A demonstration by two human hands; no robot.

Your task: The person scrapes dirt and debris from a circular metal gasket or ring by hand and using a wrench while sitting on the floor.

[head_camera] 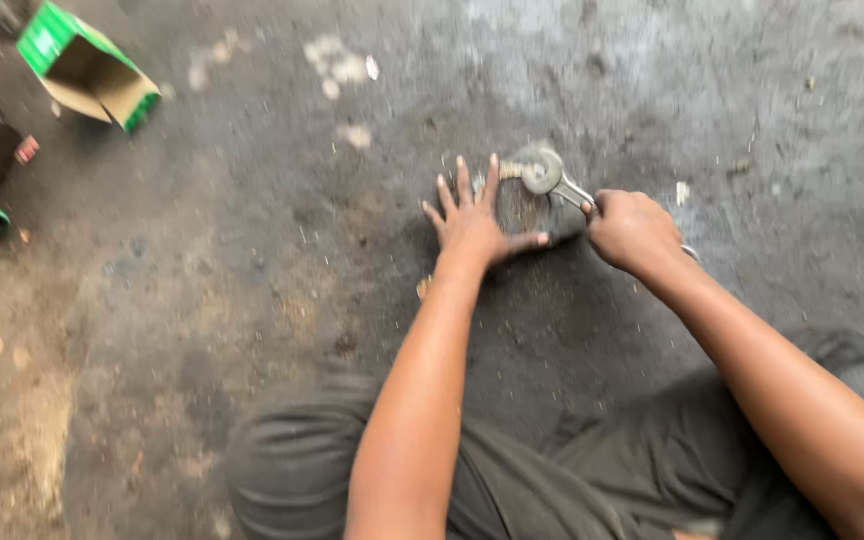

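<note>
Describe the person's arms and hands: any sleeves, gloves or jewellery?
Both arms are bare from hand to the frame edge; no sleeves show. The left hand and right hand wear no gloves, and no rings, watch or bands are visible, though the picture is blurred. Dark grey trousers cover the legs below.

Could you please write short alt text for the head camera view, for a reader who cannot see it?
Seen from above, a person's left hand presses flat on a dark round metal part on a grimy concrete floor, while the right hand grips a metal wrench set on it. An open green cardboard box lies upper left.
</note>
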